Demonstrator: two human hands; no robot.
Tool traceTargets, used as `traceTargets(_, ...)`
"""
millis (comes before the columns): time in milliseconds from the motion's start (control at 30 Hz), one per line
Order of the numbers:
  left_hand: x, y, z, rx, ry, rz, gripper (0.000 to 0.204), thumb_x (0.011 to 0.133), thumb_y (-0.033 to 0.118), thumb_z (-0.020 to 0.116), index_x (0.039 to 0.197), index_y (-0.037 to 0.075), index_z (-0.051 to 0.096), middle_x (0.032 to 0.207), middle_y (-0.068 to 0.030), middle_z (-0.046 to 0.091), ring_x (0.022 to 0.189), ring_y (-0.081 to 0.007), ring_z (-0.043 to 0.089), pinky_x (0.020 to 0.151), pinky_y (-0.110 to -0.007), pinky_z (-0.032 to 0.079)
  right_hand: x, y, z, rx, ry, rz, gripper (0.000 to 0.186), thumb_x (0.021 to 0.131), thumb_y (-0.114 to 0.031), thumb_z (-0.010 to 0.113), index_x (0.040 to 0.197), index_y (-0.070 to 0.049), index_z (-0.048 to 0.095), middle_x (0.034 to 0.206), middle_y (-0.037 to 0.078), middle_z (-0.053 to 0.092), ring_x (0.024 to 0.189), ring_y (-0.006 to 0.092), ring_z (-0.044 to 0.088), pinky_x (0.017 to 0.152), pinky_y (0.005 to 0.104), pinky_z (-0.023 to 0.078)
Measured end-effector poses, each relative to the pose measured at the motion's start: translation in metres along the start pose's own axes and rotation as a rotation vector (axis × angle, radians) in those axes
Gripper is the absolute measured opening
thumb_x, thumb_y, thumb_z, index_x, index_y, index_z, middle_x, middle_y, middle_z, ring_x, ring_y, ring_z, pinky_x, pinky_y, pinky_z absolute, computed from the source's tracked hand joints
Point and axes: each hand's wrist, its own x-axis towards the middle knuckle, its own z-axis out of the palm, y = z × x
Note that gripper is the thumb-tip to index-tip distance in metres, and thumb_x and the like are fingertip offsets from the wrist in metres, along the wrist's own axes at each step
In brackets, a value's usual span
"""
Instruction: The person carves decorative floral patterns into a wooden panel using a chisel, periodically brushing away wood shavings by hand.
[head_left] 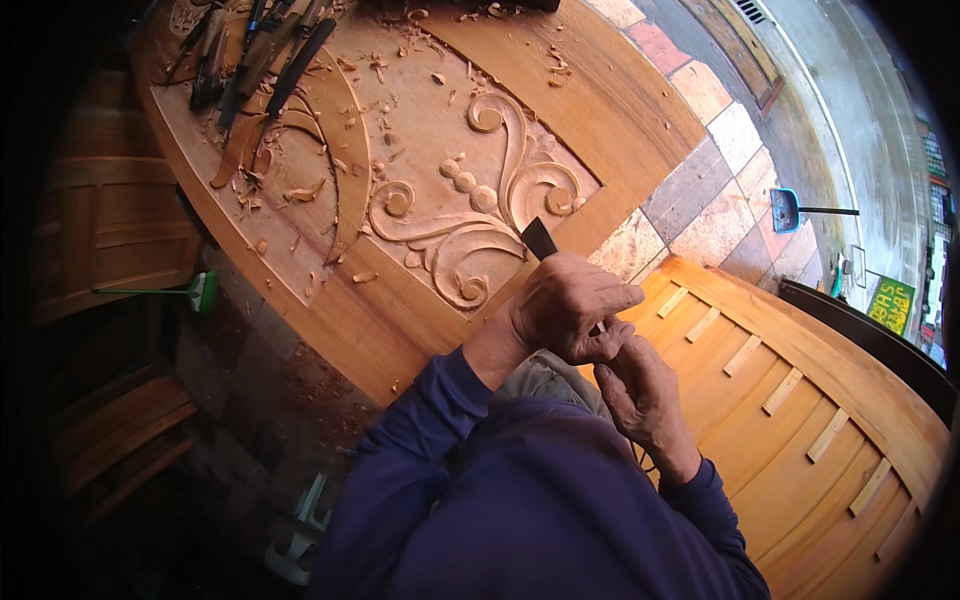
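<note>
While left fingers [612, 299] curl, a blade [539, 239] juts beyond.

I wear a dark blue top [545, 490] with long, plain sleeves [425, 410]; my left hand [568, 305] and right hand [645, 395] are bare.

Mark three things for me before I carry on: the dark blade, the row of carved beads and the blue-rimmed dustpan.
Dark blade [539, 240]: head view, on its flat face.
Row of carved beads [465, 182]: head view, on a middle bead.
Blue-rimmed dustpan [786, 210]: head view, on its pan.
</note>
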Motion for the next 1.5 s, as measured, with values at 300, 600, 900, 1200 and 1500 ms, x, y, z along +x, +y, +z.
traceTargets(300,-0.008,-0.007,-0.001,0.037,0.033,-0.022,0.033,0.079,0.025,0.067,0.102,0.006,0.079,0.07,-0.0105,0.071,0.061,-0.029,0.068,0.058,-0.039,0.053,0.004,-0.015,0.008,-0.136,0.045,-0.047,0.044,0.096,0.002,0.069,0.139,-0.003,0.061,0.11,0.017,0.07,0.097,0.0313,0.073,0.085,0.0362,0.056)
traceTargets(600,-0.01,-0.008,-0.004,-0.014,0.094,-0.039,0.032,0.078,0.026,0.065,0.1,0.007,0.079,0.063,-0.0086,0.065,0.055,-0.0298,0.062,0.057,-0.041,0.05,0.005,-0.024,0.017,-0.108,0.12,-0.091,0.052,0.095,-0.003,0.072,0.146,-0.005,0.058,0.103,0.02,0.068,0.089,0.0371,0.071,0.075,0.0421,0.056)
traceTargets(900,-0.002,-0.016,-0.011,0.047,0.042,-0.047,0.028,0.084,0.031,0.069,0.098,0.008,0.077,0.067,-0.0096,0.066,0.06,-0.0297,0.067,0.058,-0.041,0.051,0.01,0.013,0.041,0.219,0.2,-0.038,0.051,0.098,-0.003,0.07,0.147,0.0,0.057,0.129,0.021,0.071,0.116,0.0308,0.072,0.099,0.0373,0.055)
traceTargets(1200,-0.005,-0.012,-0.003,0.043,0.003,-0.035,0.024,0.083,0.029,0.073,0.092,0.007,0.073,0.066,-0.0099,0.064,0.061,-0.0308,0.067,0.059,-0.042,0.052,0.003,0.03,0.027,0.203,0.142,-0.032,0.049,0.098,-0.001,0.068,0.146,0.002,0.057,0.127,0.019,0.072,0.118,0.0276,0.071,0.101,0.0364,0.054)
traceTargets(1500,-0.013,0.008,-0.022,0.326,0.18,0.11,0.043,0.091,0.031,0.066,0.124,0.006,0.077,0.123,-0.0162,0.073,0.106,-0.0354,0.073,0.091,-0.044,0.062,-0.002,0.031,0.039,0.971,0.24,0.281,0.073,0.106,-0.016,0.061,0.169,-0.008,0.027,0.129,0.013,0.062,0.07,0.0123,0.06,0.059,0.0233,0.049)
